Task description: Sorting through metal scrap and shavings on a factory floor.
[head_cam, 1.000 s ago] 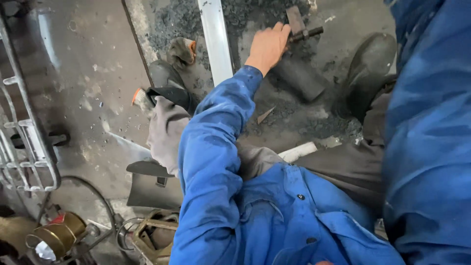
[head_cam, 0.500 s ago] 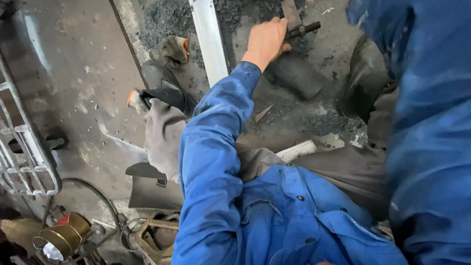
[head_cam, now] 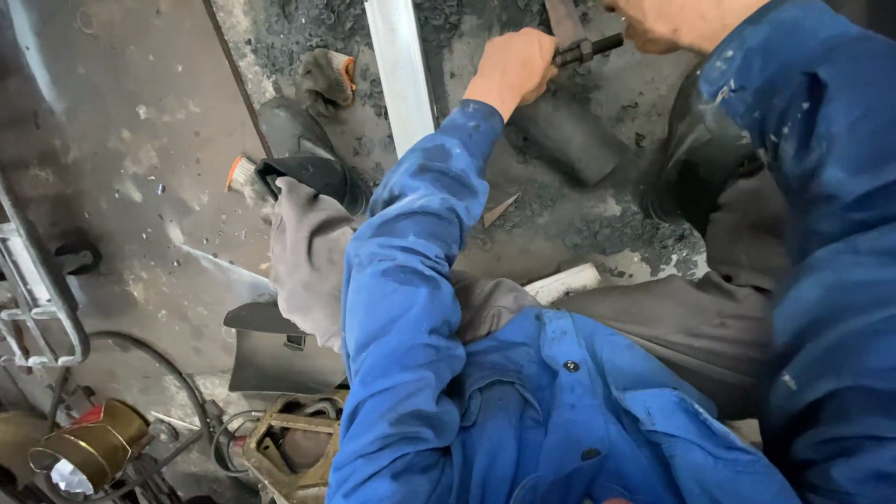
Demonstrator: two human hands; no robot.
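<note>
My left hand (head_cam: pixel 511 65) reaches out from a blue sleeve to the top middle and is closed around a dark threaded bolt (head_cam: pixel 590 48) that sticks out to the right over the gritty floor. A flat dark metal piece (head_cam: pixel 563 17) rises behind the bolt. My right hand (head_cam: pixel 674 22) shows only partly at the top edge, just right of the bolt's end. Its fingers are cut off by the frame, so its grip cannot be made out. My right sleeve fills the right side.
A white metal bar (head_cam: pixel 401 70) runs down from the top, left of my left hand. A grey glove with an orange cuff (head_cam: pixel 327 75) lies beside it. Black shoes (head_cam: pixel 313 177) rest on the dirty floor. A metal rack (head_cam: pixel 37 299), cables and a brass-coloured can (head_cam: pixel 84 453) sit at the lower left.
My left hand has stayed on the bolt while the view moved closer. My right hand has come into view at the top edge beside the bolt.
</note>
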